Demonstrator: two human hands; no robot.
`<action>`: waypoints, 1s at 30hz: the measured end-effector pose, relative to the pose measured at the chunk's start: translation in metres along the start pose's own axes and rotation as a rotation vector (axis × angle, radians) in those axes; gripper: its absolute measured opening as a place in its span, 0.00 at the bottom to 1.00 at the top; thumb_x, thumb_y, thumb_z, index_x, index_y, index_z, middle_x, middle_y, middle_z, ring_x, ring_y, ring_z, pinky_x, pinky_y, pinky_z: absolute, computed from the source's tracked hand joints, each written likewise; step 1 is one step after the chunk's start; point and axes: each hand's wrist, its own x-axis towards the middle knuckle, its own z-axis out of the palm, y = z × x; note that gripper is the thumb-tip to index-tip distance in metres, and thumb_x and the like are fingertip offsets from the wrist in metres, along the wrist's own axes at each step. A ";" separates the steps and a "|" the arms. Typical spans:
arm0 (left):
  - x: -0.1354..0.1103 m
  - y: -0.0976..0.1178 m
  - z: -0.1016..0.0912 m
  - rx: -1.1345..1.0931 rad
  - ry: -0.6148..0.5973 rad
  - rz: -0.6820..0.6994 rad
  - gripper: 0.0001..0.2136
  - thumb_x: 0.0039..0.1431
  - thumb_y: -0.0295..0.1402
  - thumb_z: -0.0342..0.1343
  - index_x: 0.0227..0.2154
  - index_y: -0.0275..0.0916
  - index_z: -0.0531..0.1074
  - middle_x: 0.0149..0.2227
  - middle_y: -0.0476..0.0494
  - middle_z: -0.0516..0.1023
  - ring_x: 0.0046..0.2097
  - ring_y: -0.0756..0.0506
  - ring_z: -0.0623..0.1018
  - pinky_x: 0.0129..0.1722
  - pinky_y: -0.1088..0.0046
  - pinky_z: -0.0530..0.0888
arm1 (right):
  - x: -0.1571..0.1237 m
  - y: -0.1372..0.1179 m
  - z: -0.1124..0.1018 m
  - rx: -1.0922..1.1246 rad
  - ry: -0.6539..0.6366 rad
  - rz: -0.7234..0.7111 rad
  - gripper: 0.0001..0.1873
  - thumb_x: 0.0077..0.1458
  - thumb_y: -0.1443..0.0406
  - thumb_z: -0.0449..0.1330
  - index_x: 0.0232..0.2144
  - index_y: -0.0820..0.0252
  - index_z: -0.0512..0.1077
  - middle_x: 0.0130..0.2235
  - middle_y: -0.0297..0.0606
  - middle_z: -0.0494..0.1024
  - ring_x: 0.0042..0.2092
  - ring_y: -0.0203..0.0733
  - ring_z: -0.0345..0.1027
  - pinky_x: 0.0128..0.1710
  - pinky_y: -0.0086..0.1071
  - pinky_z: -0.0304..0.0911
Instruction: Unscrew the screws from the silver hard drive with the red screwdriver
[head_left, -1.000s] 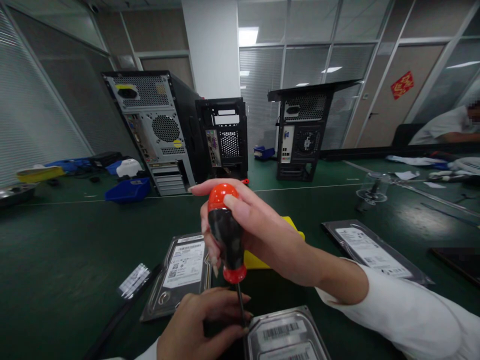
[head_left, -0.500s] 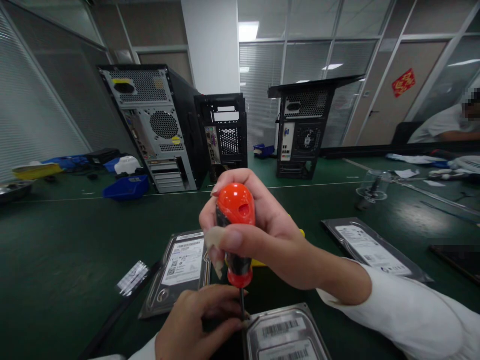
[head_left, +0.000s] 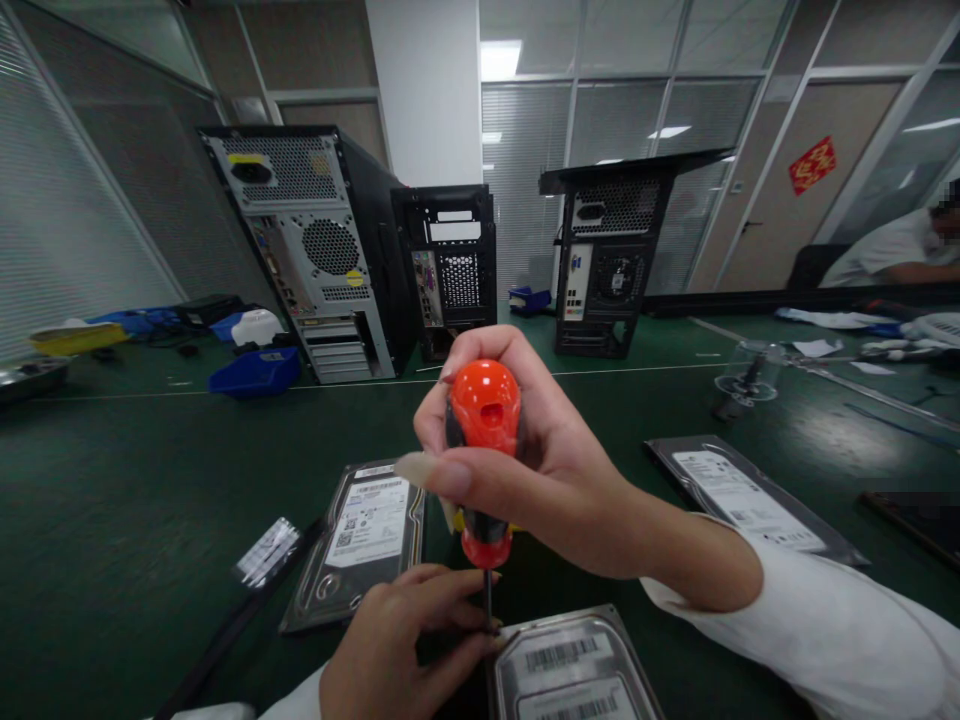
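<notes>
My right hand (head_left: 532,470) is wrapped round the red and black handle of a screwdriver (head_left: 482,440) that stands upright. Its thin shaft runs down to the top left corner of a hard drive (head_left: 574,670) lying flat at the bottom edge of the view. My left hand (head_left: 397,650) sits beside that corner, thumb and fingers pinched around the shaft's lower end. A yellow object behind my right hand is almost wholly hidden.
Two more hard drives lie flat on the green table (head_left: 112,520), one left (head_left: 367,540) and one right (head_left: 742,495). Three computer towers (head_left: 315,250) stand at the back. A blue bin (head_left: 255,372) sits left. A person (head_left: 892,255) sits at far right.
My right hand has shifted its grip on the handle from the side to fully around it, and the screwdriver has come more upright, its red cap now facing me.
</notes>
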 end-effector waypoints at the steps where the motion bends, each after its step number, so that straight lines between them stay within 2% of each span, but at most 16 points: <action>1: 0.000 0.000 0.000 0.002 0.000 0.009 0.14 0.52 0.29 0.57 0.44 0.40 0.73 0.34 0.53 0.81 0.43 0.47 0.78 0.41 0.76 0.76 | 0.000 -0.003 0.000 -0.025 0.009 0.027 0.20 0.51 0.58 0.60 0.43 0.52 0.57 0.34 0.30 0.63 0.30 0.28 0.57 0.30 0.24 0.58; 5: 0.001 0.002 -0.002 -0.003 -0.006 0.022 0.14 0.53 0.29 0.56 0.43 0.40 0.73 0.35 0.53 0.81 0.43 0.48 0.78 0.41 0.78 0.76 | -0.001 -0.014 0.000 -0.025 -0.053 0.175 0.17 0.59 0.56 0.51 0.48 0.52 0.59 0.35 0.32 0.63 0.32 0.29 0.61 0.33 0.25 0.62; 7: 0.001 0.001 -0.001 0.006 0.004 0.028 0.14 0.53 0.28 0.56 0.44 0.41 0.73 0.35 0.53 0.81 0.42 0.47 0.79 0.40 0.77 0.76 | 0.000 -0.016 -0.002 -0.006 -0.082 0.196 0.15 0.58 0.58 0.53 0.46 0.54 0.60 0.35 0.31 0.63 0.32 0.29 0.62 0.33 0.24 0.62; 12: 0.000 -0.002 0.003 0.067 0.061 0.061 0.16 0.51 0.28 0.57 0.44 0.42 0.72 0.35 0.54 0.81 0.40 0.45 0.79 0.40 0.72 0.76 | 0.003 -0.006 -0.009 0.118 -0.091 0.121 0.17 0.51 0.64 0.62 0.38 0.54 0.57 0.34 0.29 0.67 0.29 0.27 0.65 0.30 0.25 0.64; 15: -0.001 -0.001 0.004 0.076 0.052 0.045 0.17 0.52 0.28 0.56 0.46 0.42 0.71 0.36 0.53 0.81 0.39 0.45 0.79 0.41 0.70 0.76 | 0.004 -0.002 -0.009 0.125 -0.083 0.107 0.20 0.49 0.62 0.63 0.37 0.52 0.56 0.30 0.27 0.67 0.26 0.27 0.63 0.26 0.23 0.62; 17: -0.001 0.001 0.002 0.068 0.040 0.017 0.18 0.51 0.30 0.58 0.47 0.41 0.70 0.35 0.53 0.81 0.39 0.44 0.79 0.42 0.68 0.75 | 0.004 -0.002 -0.007 0.097 -0.067 0.128 0.18 0.49 0.58 0.62 0.39 0.52 0.58 0.30 0.28 0.66 0.25 0.27 0.61 0.25 0.23 0.61; 22: 0.000 0.006 0.002 0.047 0.054 -0.070 0.15 0.50 0.34 0.60 0.43 0.45 0.73 0.34 0.53 0.81 0.37 0.43 0.78 0.42 0.65 0.74 | 0.005 -0.007 -0.002 0.138 -0.111 0.155 0.16 0.57 0.52 0.51 0.41 0.55 0.63 0.31 0.33 0.64 0.28 0.31 0.61 0.26 0.26 0.61; 27: -0.004 0.001 0.005 0.091 0.089 -0.009 0.17 0.53 0.34 0.57 0.48 0.48 0.70 0.32 0.53 0.80 0.37 0.44 0.78 0.42 0.65 0.75 | 0.002 -0.008 -0.005 0.073 -0.090 0.171 0.12 0.55 0.55 0.55 0.38 0.55 0.62 0.34 0.33 0.65 0.30 0.32 0.63 0.29 0.27 0.63; 30: -0.005 -0.003 0.007 0.133 0.115 0.024 0.18 0.53 0.35 0.57 0.49 0.49 0.69 0.36 0.51 0.80 0.38 0.44 0.78 0.40 0.66 0.76 | 0.002 -0.008 -0.007 0.053 -0.087 0.156 0.12 0.53 0.57 0.58 0.37 0.55 0.62 0.34 0.32 0.64 0.30 0.30 0.63 0.29 0.27 0.63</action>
